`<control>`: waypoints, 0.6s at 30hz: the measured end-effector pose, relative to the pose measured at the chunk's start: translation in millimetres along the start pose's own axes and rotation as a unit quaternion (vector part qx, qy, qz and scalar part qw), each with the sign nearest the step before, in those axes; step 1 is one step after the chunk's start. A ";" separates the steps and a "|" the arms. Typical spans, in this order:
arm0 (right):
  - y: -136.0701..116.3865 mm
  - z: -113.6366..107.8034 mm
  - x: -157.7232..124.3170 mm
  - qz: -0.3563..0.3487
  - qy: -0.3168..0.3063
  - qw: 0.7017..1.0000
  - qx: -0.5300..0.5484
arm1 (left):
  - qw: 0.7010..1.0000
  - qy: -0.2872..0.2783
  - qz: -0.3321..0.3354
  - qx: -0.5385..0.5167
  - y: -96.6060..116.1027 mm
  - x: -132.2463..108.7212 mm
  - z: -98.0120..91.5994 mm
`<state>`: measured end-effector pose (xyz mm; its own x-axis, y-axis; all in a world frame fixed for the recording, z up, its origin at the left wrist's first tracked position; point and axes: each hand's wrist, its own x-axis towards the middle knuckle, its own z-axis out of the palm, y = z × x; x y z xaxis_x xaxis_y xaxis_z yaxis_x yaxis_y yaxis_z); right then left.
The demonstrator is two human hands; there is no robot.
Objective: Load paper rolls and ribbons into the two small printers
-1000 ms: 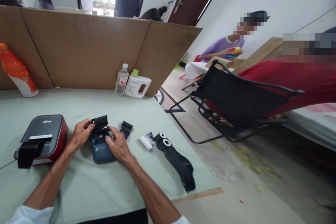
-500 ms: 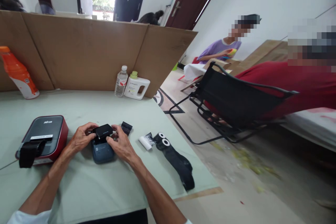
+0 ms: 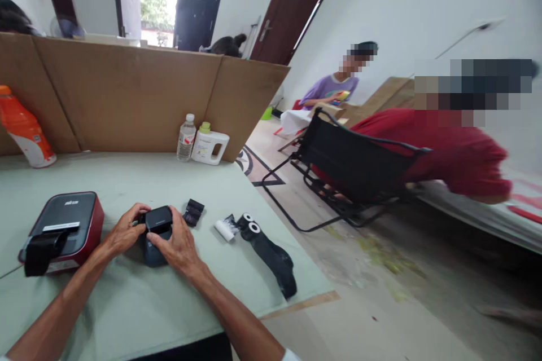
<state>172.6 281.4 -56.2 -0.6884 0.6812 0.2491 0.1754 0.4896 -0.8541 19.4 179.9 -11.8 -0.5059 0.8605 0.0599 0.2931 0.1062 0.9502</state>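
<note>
A small dark-blue device (image 3: 154, 256), which looks like a portable label printer, lies on the green-covered table between my hands. At its far end is a black cover (image 3: 158, 218). My left hand (image 3: 126, 232) grips the left side of this cover, fingers and thumb closed on it. From the right, my right hand (image 3: 181, 241) holds the cover's other side, thumb along its near edge. My hands partly hide the joint between cover and body. Just beyond my right hand rests a small black piece (image 3: 193, 212), its kind unclear.
Left stands a red-and-black label printer (image 3: 70, 225) with a black strip out front. Right lie a white roll (image 3: 224, 230) and a black strap-like item (image 3: 271, 262) with white-ended rolls. Bottles (image 3: 186, 138) stand by the cardboard screen (image 3: 139, 96). People sit beyond, one near a black chair (image 3: 351, 163).
The black cover, raised and tilted over the device before, now sits lower and more in line with its body. My right hand has shifted round its side. The whole view has swung slightly.
</note>
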 end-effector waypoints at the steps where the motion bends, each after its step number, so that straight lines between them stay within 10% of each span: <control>1: -0.2 1.9 -1.7 -0.006 0.007 1.000 0.002 | 1.000 0.006 0.001 -0.001 -0.4 -0.5 -1.2; 18: 4.6 -9.0 -14.2 -0.112 -0.035 0.989 0.085 | 0.991 0.048 -0.061 -0.113 2.8 -39.3 1.7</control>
<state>189.5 278.9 -59.6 -0.7447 0.5236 0.4138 -0.1038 0.5217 -0.8468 41.5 147.2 -12.1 -0.6051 0.7951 -0.0412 0.0411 0.0829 0.9957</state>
